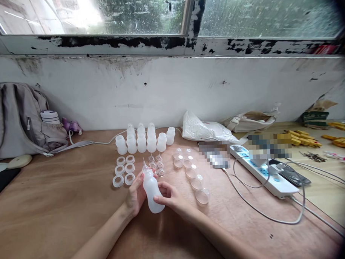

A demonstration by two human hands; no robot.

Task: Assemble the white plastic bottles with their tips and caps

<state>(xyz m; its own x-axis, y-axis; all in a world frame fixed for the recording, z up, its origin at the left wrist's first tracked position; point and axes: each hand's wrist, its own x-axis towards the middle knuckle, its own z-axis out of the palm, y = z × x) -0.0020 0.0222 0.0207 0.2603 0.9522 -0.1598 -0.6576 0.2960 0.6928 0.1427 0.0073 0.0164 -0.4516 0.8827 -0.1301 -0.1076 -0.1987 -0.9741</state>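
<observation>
A translucent white bottle (152, 192) with a clear pointed nipple (145, 166) at its mouth is held tilted above the table. My left hand (136, 195) closes around its neck and left side. Its lower right side is gripped by my right hand (169, 195), thumb in front. Just beyond lie several white screw rings (120, 169) in two columns, left of the bottle. To its right are several clear nipples (160, 172), partly behind the bottle top. Clear dome caps (202, 197) run in a line beside my right hand.
Several bottles (141, 143) stand in rows toward the wall, some with caps. A power strip (264, 173) with looping cables lies on the right, near plastic bags (199, 126). A backpack (19, 116) rests at the left; yellow pieces (301, 138) lie far right.
</observation>
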